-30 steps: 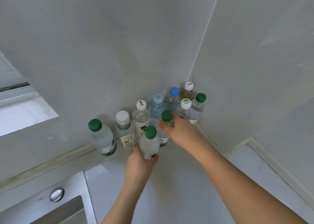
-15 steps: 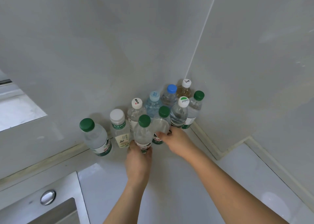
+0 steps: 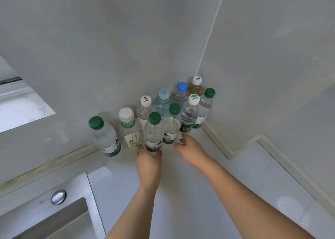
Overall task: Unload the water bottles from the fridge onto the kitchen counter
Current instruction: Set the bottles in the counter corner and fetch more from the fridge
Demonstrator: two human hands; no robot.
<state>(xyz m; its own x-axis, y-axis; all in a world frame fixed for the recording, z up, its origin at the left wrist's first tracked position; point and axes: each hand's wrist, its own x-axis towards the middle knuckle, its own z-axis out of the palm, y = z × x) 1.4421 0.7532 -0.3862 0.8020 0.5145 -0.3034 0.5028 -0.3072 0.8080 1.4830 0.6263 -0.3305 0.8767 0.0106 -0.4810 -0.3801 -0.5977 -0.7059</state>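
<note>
Fingers of left hand (image 3: 148, 163) curl round the base of a green-capped bottle (image 3: 153, 132), gripping it low while it stands upright on the counter (image 3: 181, 193). Right hand (image 3: 190, 148) sits just right of it, fingers loosely spread and relaxed, tips close to a second green-capped bottle (image 3: 171, 125); I cannot tell if they touch it. I see the rest of the bottles clustered in the far corner where the two walls meet: a white-capped bottle with red mark (image 3: 145, 108), a pale-blue-capped bottle (image 3: 163, 101), a blue-capped bottle (image 3: 180, 92), an amber bottle with white cap (image 3: 195, 86) farthest back, a green-and-white-capped bottle (image 3: 190, 111), and a green-capped bottle by the right wall (image 3: 205, 106). Left of the held one stand a white-capped bottle with leaf label (image 3: 129, 128) and, further left and a bit apart, a leftmost green-capped bottle (image 3: 105, 137). Near left, a sink (image 3: 54, 218) with a round chrome button (image 3: 58, 197).
</note>
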